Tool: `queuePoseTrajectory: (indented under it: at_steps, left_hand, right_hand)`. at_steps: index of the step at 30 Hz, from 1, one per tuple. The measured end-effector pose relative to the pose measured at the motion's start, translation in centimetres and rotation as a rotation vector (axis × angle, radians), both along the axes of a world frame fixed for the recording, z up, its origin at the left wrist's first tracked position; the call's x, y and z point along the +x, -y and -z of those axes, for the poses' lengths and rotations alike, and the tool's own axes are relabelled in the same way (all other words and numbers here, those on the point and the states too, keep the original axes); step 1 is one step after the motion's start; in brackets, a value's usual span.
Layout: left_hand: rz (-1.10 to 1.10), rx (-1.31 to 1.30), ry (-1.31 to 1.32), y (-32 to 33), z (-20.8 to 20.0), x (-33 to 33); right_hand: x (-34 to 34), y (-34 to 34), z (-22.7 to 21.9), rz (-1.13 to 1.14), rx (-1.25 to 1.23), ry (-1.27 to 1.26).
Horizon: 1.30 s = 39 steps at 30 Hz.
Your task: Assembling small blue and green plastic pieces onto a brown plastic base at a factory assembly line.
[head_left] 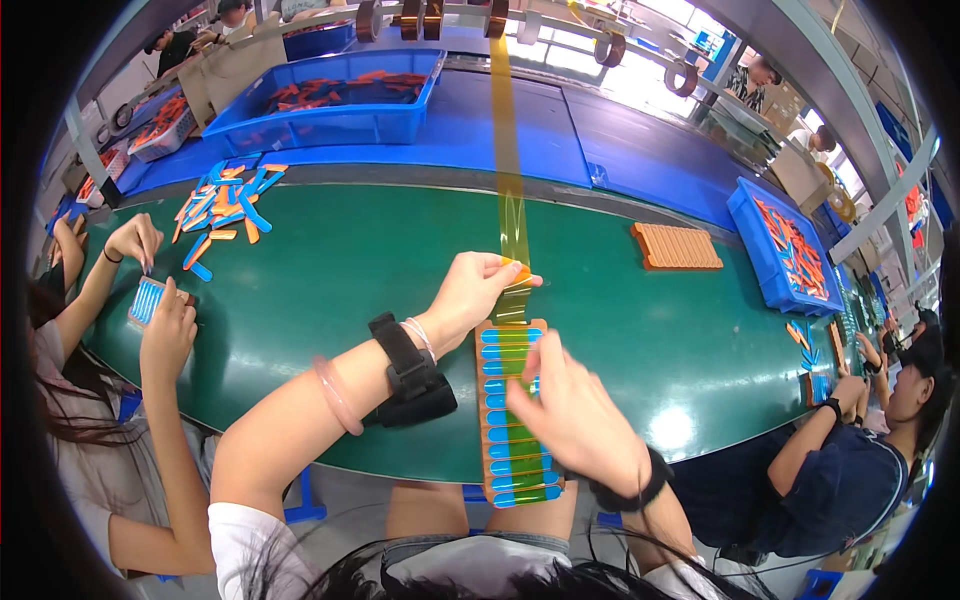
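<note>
A strip of amber see-through tape (pixel 509 170) runs down to a brown slotted tray (pixel 484 410), which stands lengthwise before me and juts over the table's near edge. Blue strips (pixel 505 352) lie crosswise in its slots, and the tape covers their middles. Just beyond the tray's far end, my left hand (pixel 470 295) pinches a small orange piece (pixel 520 272) at the tape; its exact kind is unclear. Over the tray's right side is my right hand (pixel 585 415), slightly blurred, thumb apart from the curled fingers and close to the taped strips. Nothing shows in its grasp.
Loose orange and blue strips (pixel 225 205) lie at the far left of the green table (pixel 370 240). Another slotted tray (pixel 677 247) is at the far right, near a blue bin (pixel 790 250). Tape rolls (pixel 433 20) hang overhead. People work on both sides.
</note>
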<state>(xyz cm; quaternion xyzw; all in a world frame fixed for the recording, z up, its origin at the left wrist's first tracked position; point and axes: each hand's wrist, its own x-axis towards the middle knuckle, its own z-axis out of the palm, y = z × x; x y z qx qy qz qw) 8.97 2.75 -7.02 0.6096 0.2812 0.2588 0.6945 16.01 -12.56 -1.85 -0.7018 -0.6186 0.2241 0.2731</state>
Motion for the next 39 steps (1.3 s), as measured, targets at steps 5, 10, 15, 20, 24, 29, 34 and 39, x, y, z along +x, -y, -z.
queuePoseTrajectory:
  at_steps: [5,10,15,20,24,29,34,39]
  left_hand:
    - [-0.031,-0.032,-0.028,0.9,0.8,-0.3]
    - [-0.065,0.014,-0.112,0.8,0.8,-0.2]
    - [-0.02,0.039,-0.101,0.3,0.0,-0.2]
    - [0.041,-0.143,0.231,-0.4,-2.2,-1.0]
    - [0.092,-0.11,0.296,-0.3,-3.7,-1.3]
    - [-0.605,0.977,-0.235,0.8,0.1,-2.2]
    - [0.239,-0.453,-0.057,5.6,-3.7,-5.8]
    - [0.139,-0.176,0.042,7.2,-3.5,-6.2]
  right_hand:
    - [1.8,-6.6,1.6,0.081,0.046,0.064]
    - [2.3,-7.6,1.0,0.111,0.055,0.011]
    - [3.6,-5.4,0.3,0.117,0.063,0.067]
    - [5.3,-1.1,1.0,0.124,0.03,-0.137]
    - [6.0,0.1,1.4,-0.066,-0.255,-0.508]
    - [6.1,0.0,-0.1,-0.146,-0.337,-0.711]
    - [6.2,0.8,-0.6,-0.117,-0.271,-0.742]
    - [5.9,0.5,-0.3,-0.094,-0.274,-0.717]
